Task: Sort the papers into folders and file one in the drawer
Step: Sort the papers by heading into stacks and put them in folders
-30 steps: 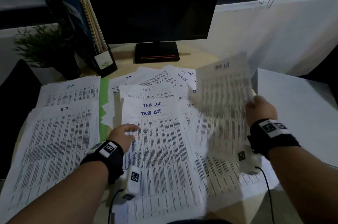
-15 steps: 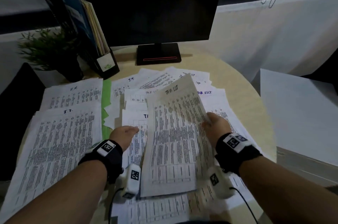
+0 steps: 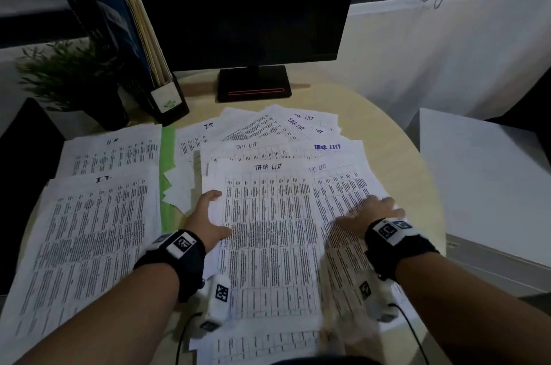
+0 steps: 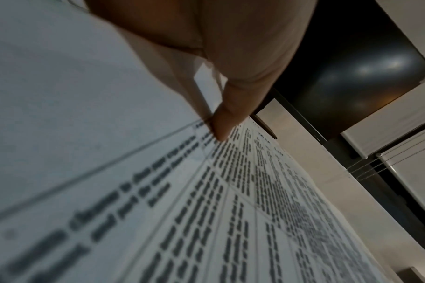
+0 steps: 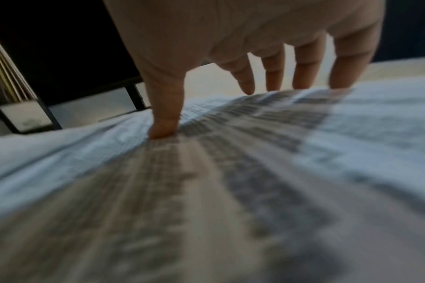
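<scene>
On the round pale wooden worktop (image 3: 396, 161), white printed sheets headed "TASK LIST" (image 3: 268, 239) lie stacked at the centre, squared up probably so the pile can go into one folder. The left hand (image 3: 208, 218) rests flat at the pile's 9 o'clock edge, grip spread, likely steadying it. The right hand (image 3: 369, 212) presses spread fingers on loose sheets at 3 o'clock, seemingly to slide them over. White sheets headed "I.T." (image 3: 89, 233) and "H.R." (image 3: 113, 152) sit at 9 and 10 o'clock beside a green folder strip (image 3: 167, 155). No drawer shows.
</scene>
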`<state>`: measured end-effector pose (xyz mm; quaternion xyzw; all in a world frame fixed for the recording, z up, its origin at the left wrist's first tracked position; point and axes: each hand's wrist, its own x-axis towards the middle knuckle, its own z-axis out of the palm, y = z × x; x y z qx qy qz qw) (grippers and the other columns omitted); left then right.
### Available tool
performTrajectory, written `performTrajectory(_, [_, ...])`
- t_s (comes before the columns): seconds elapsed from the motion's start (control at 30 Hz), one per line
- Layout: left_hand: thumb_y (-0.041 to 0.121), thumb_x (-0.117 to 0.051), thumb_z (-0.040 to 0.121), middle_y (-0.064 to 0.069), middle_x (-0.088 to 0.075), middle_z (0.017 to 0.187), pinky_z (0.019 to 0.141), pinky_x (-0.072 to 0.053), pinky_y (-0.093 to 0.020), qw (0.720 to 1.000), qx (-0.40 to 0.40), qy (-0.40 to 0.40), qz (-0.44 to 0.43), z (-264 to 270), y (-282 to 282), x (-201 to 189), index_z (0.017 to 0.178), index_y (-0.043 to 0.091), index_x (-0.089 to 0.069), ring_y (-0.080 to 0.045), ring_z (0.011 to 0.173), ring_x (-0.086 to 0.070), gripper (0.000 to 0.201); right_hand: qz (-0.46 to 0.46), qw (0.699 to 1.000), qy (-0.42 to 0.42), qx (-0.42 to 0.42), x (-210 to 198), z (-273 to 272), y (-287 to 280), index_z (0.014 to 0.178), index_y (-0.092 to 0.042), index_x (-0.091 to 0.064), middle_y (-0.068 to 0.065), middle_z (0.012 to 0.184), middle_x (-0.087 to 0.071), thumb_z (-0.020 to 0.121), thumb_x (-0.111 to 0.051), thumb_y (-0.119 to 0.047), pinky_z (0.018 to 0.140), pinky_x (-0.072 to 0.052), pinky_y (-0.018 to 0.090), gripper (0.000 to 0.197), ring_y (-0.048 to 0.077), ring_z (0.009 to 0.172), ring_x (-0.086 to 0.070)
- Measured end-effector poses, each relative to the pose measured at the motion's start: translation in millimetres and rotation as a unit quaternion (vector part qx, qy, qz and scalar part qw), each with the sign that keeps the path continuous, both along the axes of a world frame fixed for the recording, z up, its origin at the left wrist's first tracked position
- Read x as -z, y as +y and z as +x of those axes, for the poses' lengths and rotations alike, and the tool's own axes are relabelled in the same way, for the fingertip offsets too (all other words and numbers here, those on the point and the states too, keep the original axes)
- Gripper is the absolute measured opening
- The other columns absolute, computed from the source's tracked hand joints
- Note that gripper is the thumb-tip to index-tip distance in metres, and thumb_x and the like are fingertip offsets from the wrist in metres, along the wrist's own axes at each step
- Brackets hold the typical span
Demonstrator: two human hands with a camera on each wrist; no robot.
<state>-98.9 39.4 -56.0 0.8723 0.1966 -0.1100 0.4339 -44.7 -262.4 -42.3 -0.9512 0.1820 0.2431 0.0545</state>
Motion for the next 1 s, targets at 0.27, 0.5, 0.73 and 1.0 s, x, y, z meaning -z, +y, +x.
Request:
performTrajectory(0.27, [-0.003,-0.051,0.087,-0.010,-0.055,0.129,0.042,-0.038,-0.021,0.999,-0.024,0.031,0.015,4.8,3.1,9.0,0.108,0.026,-0.062,-0.013,0.040,-0.037,0.038,0.119,0.989,-0.066,0.050,8.7,1.3,-32.8,0.114,-0.008,-0.042,0.011,0.111,-0.052,0.059,-0.087,-0.042,0.082,-0.051,0.037,0.079,0.032,0.101,-0.058])
performTrajectory(0.5, [-0.001,-0.051,0.089,-0.010,-0.062,0.104,0.041,-0.034,-0.021,0.999,-0.027,0.032,0.014,1.3,0.3,7.3,0.106,0.028,-0.060,-0.013,0.038,-0.036,0.034,0.050,0.977,-0.198,-0.067,1.2,-7.9,-31.0,0.112,-0.006,-0.054,0.013,0.103,-0.054,0.088,-0.052,-0.008,0.073,-0.049,0.038,0.025,0.035,0.091,-0.057])
performTrajectory(0.73, [0.001,-0.051,0.089,-0.002,-0.059,0.078,0.044,-0.037,-0.022,0.998,-0.032,0.047,0.013,2.5,-0.5,7.6,0.110,0.026,-0.060,-0.015,0.041,-0.038,0.034,0.080,0.981,-0.169,-0.045,-10.7,0.1,-33.1,0.126,-0.017,-0.038,0.012,0.093,-0.067,0.093,-0.050,-0.010,0.064,-0.043,0.031,0.037,0.028,0.074,-0.054])
performTrajectory(1.0, [0.001,-0.051,0.089,-0.010,-0.062,0.095,0.044,-0.037,-0.021,0.998,-0.032,0.049,0.016,2.5,-2.5,4.3,0.110,0.026,-0.060,-0.014,0.041,-0.039,0.034,0.078,0.982,-0.150,-0.079,-15.1,-2.2,-28.8,0.101,-0.006,-0.053,0.012,0.076,-0.056,0.093,-0.044,-0.010,0.059,-0.040,0.031,0.013,0.031,0.068,-0.052])
